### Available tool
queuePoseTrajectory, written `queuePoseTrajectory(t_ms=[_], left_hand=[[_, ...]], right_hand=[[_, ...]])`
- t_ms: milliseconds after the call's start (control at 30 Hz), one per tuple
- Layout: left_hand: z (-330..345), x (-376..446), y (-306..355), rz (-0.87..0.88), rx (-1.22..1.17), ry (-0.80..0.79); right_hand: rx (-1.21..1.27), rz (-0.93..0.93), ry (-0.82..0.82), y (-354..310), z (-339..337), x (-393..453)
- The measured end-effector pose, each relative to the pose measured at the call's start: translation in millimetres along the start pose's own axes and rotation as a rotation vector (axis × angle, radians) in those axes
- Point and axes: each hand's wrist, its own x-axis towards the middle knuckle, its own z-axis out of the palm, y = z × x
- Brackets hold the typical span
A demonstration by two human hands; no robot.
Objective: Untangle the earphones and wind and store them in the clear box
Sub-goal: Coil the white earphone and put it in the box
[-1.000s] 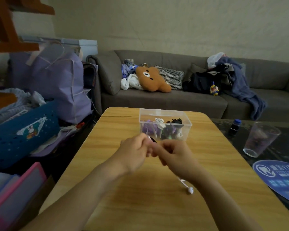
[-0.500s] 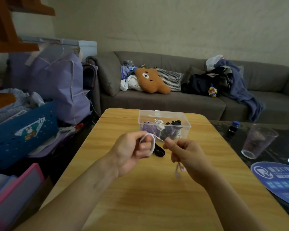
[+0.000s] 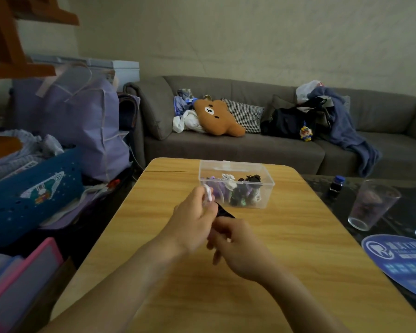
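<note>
1. Half a second on, both hands have closed together at the centre of the frame; the right hand, which was out to the right drawing the cord, now tucks under and against the left hand, and the dangling earbud is no longer to be seen.
2. White earphones sit coiled round the left hand's fingers, just above centre of frame; that hand grips the loops.
3. Right hand's fingers are curled and blurred with motion; it seems to be feeding the cord's tail, but I cannot tell for sure what it pinches.
4. A dark object lies on the wooden table just behind the hands; I can't make out what it is.
5. Clear box stands open on the table, just beyond the hands, with purple, white and black bundles already in it.
6. Handling, as I judge it: this cord is feather-light, limp and a bit springy, so the coil wants to unwind once let go.
7. Best hold is a pinch across the whole bundle of loops, not on the thin wire near the buds, which looks the fragile part.
8. Carry it pinched flat and release it only inside the box.
</note>
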Motion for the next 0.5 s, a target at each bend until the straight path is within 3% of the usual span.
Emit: queuePoseTrajectory(t_ms=[67, 167, 267, 400, 500], left_hand=[[-2.8, 1.7, -5.9, 0.063, 0.166, -0.044], [-4.8, 1.5, -4.0, 0.093, 0.162, -0.154], [-1.0, -0.9, 2.2, 0.105, 0.057, -0.152], [2.3, -0.3, 11.9, -0.007, -0.358, -0.086], [7.8, -0.1, 12.1, -0.047, -0.487, 0.004]], right_hand=[[0.026, -0.048, 0.179, 0.7, -9.7, 1.1], [0.211, -0.046, 0.337, 5.2, -24.9, 0.4], [0.280, -0.071, 0.303, 7.3, -29.7, -1.0], [0.377, -0.110, 0.198, 7.1, -20.1, -1.9], [0.346, -0.141, 0.233, 3.4, -4.6, -3.2]])
